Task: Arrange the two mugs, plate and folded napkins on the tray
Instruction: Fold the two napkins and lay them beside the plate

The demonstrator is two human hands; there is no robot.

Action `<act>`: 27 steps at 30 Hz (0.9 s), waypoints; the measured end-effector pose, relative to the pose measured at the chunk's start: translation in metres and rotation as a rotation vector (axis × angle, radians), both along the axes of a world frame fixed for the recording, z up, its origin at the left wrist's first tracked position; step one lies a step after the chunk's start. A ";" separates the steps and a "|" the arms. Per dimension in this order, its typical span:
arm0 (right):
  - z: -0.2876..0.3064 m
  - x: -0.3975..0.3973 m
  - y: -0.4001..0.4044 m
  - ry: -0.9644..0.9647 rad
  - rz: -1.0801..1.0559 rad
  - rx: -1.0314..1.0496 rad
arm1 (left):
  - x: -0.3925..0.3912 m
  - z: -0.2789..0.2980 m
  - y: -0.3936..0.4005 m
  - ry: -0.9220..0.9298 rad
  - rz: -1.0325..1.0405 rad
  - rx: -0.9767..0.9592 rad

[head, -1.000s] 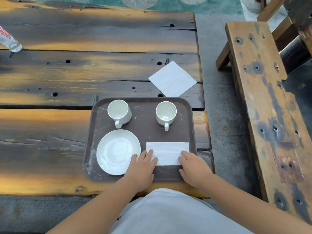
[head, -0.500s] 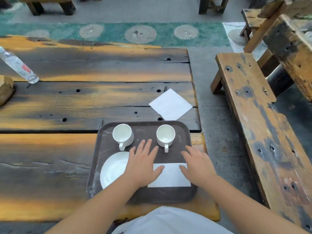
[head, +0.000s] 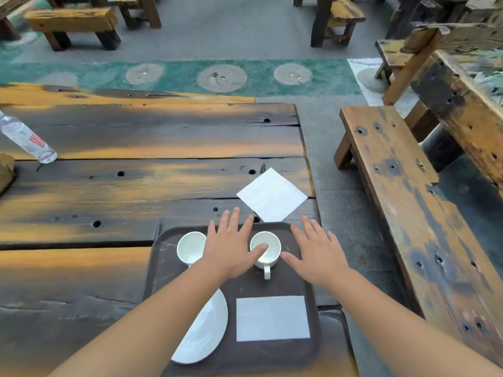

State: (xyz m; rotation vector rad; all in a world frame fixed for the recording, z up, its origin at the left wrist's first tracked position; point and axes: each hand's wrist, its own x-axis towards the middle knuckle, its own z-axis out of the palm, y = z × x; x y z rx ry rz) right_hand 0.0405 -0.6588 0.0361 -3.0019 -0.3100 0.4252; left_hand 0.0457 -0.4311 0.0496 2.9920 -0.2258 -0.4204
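Observation:
A dark brown tray [head: 160, 257] lies at the table's near right corner. Two white mugs stand at its far side: the left mug [head: 190, 247] and the right mug [head: 269, 253]. A white plate [head: 209, 333], partly under my left forearm, lies near left. A folded white napkin [head: 273, 318] lies flat near right on the tray. A second, unfolded napkin [head: 272, 194] rests on the table just beyond the tray. My left hand [head: 231, 246] hovers open between the mugs, thumb over the right mug's rim. My right hand [head: 315, 251] is open to the right of that mug.
A clear plastic water bottle [head: 25, 140] lies at the table's far left. A wooden block [head: 5, 170] shows at the left edge. A worn wooden bench [head: 408, 213] runs along the right of the table. More benches stand on the paved floor beyond.
Both hands have left the folded napkin and moved forward over the tray to the mugs. The camera has tilted up, showing more of the floor beyond.

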 end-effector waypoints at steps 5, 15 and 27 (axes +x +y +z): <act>-0.009 0.045 0.002 0.048 -0.012 0.007 | 0.045 -0.010 0.001 0.108 0.020 0.007; -0.065 0.148 -0.001 0.126 0.010 -0.034 | 0.145 -0.068 -0.007 0.218 0.034 0.007; -0.144 0.220 0.009 0.039 0.168 -0.030 | 0.187 -0.159 -0.027 0.090 -0.060 0.025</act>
